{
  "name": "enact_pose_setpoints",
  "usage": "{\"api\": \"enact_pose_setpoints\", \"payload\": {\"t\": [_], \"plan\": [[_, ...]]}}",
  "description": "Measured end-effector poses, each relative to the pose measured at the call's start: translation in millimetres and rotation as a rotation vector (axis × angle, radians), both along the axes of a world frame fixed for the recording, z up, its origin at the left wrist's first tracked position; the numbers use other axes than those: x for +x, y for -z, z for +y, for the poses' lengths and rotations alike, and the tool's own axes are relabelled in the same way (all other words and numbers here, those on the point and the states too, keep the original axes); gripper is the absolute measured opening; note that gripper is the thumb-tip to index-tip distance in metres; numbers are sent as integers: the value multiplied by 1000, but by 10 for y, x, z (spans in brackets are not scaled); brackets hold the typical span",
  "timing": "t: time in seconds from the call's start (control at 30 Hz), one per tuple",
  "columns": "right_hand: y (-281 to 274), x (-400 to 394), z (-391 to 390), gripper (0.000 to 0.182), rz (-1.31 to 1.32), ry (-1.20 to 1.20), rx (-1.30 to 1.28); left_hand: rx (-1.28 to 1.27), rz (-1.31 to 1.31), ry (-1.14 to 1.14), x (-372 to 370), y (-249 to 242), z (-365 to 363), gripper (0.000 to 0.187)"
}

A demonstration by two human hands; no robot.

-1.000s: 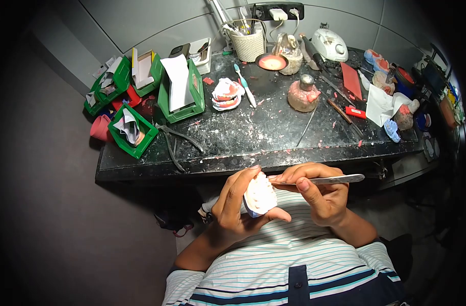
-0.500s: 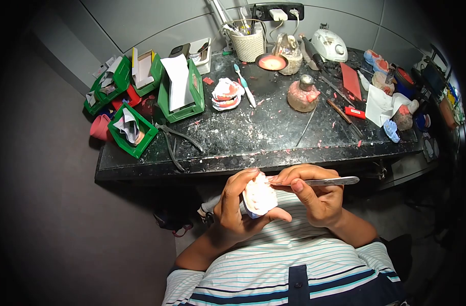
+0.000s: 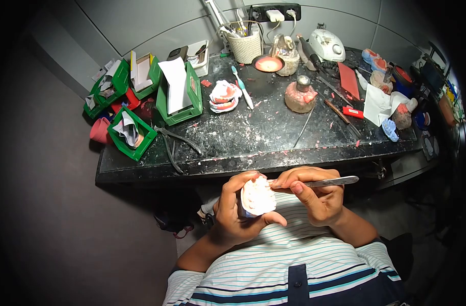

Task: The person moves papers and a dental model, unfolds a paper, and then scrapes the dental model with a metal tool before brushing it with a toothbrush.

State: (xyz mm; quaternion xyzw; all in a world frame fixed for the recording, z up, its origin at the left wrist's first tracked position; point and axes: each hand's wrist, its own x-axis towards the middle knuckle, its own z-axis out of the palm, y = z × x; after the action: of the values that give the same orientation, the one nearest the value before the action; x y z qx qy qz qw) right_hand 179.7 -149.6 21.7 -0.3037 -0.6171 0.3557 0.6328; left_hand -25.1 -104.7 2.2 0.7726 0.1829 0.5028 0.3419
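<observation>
My left hand [image 3: 229,211] is wrapped round a pale plaster dental model [image 3: 258,198], its upper face brightly lit and its base bluish. The left thumb sticks out below the model. In my right hand [image 3: 317,199] is a slim metal spatula-like hand tool [image 3: 337,181], gripped like a pen, its flat rounded end pointing right. The tool's working tip is at the model's right edge; glare and the fingers hide whether it touches. Both hands are in front of the bench's near edge, above my striped shirt.
On the black bench [image 3: 233,137] are pliers [image 3: 174,145], green bins [image 3: 179,97], a pink-and-white denture model [image 3: 225,97], a toothbrush [image 3: 242,87], an alcohol burner [image 3: 300,95], a red lighter [image 3: 353,112] and a wooden-handled tool [image 3: 337,111]. Farther back is a white basket [image 3: 244,47].
The dental model has tipped slightly in my left hand, so more of its upper face shows. My right hand and the tool have hardly moved. The camera view has shifted a little.
</observation>
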Motion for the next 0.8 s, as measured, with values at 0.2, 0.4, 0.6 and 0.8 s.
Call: {"api": "enact_pose_setpoints", "payload": {"t": [0.2, 0.4, 0.6, 0.8], "plan": [[2, 3, 3, 15, 31, -26, -8, -49, -14, 43, -14, 0, 22, 100], [14, -51, 1, 15, 39, -3, -59, 116, 155, -123, -24, -113, 53, 96], [63, -71, 12, 16, 51, -7, -27, 225, 167, -199, 8, -158, 58, 94], [75, -101, 8, 16, 33, 25, -14, 249, 169, -217, 11, -154, 45, 95]]}}
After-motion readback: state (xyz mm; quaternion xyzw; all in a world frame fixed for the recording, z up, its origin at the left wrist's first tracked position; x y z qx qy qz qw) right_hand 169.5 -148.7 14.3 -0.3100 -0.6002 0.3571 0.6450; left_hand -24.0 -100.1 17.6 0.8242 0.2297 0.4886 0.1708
